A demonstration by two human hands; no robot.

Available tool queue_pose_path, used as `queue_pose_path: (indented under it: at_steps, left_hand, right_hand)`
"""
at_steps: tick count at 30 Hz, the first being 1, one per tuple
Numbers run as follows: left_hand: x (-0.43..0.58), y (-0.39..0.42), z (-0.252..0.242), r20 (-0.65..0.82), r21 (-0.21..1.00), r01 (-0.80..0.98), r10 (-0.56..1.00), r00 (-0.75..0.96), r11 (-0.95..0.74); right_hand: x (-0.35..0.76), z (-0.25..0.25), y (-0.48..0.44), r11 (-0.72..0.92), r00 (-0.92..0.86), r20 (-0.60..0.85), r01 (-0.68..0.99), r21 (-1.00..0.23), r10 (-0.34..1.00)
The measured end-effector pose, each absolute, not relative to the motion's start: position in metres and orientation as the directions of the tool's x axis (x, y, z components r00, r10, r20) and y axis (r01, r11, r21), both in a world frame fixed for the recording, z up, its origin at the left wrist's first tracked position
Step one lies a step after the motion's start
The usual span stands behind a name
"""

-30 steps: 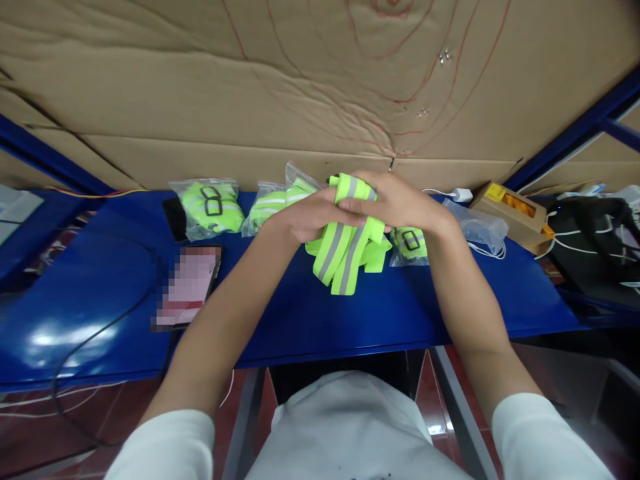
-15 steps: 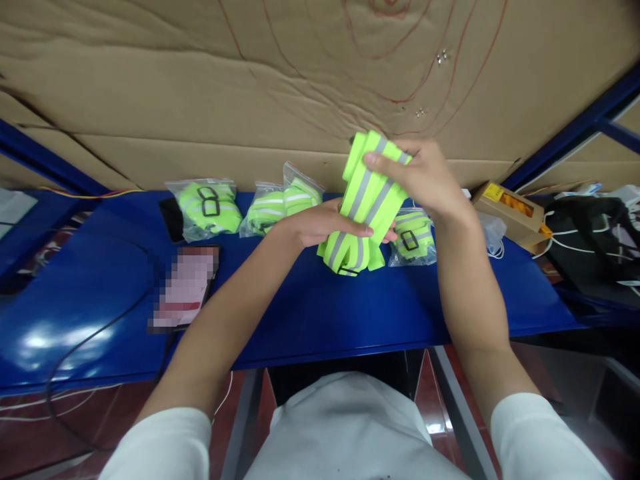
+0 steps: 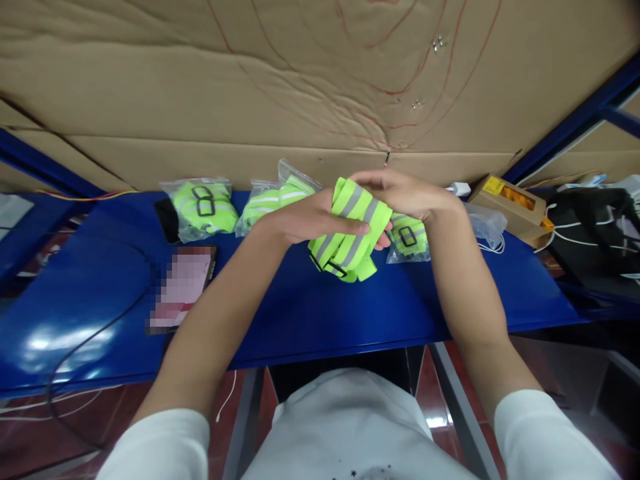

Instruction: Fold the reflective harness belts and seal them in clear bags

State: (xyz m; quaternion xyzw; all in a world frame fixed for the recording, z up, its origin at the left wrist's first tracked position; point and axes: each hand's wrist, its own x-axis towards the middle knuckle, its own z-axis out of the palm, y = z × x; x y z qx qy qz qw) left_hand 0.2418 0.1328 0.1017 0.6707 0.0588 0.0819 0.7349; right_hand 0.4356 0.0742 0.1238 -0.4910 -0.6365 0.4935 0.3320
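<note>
Above the blue table, my left hand [image 3: 320,220] grips a folded neon yellow-green reflective belt [image 3: 357,217] with grey stripes, its thumb lying across the front. The belt is bunched into layers, and black buckles [image 3: 335,268] hang at its lower end. My right hand [image 3: 395,190] is at the belt's upper right edge, fingers curled behind the folds and partly hidden. Just beyond the right wrist lies a clear bag with another such belt [image 3: 407,235]. Behind my left forearm are more bagged belts [image 3: 265,203], and one more bagged belt [image 3: 203,207] lies farther left.
A phone [image 3: 183,287] with a blurred screen lies on the blue table [image 3: 320,320], left of my forearm. Behind it is a dark flat object [image 3: 167,220]. At the right are a cardboard box [image 3: 510,203], white cables and a black bag [image 3: 595,227]. Cardboard [image 3: 200,100] walls the back.
The belt's raised upper part has been folded down into a shorter bundle. My right hand has moved lower and left, behind the bundle. The buckles now show more clearly at the bottom.
</note>
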Motion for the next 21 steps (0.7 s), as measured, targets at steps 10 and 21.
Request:
queue_pose_path:
  at_steps: [10,21]
  left_hand:
    - [0.234,0.143,0.106,0.185,0.969,-0.232,0.383,0.905,0.080]
    - [0.222,0.160,0.104,0.332,0.919,-0.393,0.465,0.821,0.038]
  right_hand:
    - [0.445,0.096,0.084,-0.092,-0.421,-0.057,-0.064,-0.994,0.905]
    - [0.427,0.112,0.078,0.121,-0.480,0.112,-0.011,-0.993,0.870]
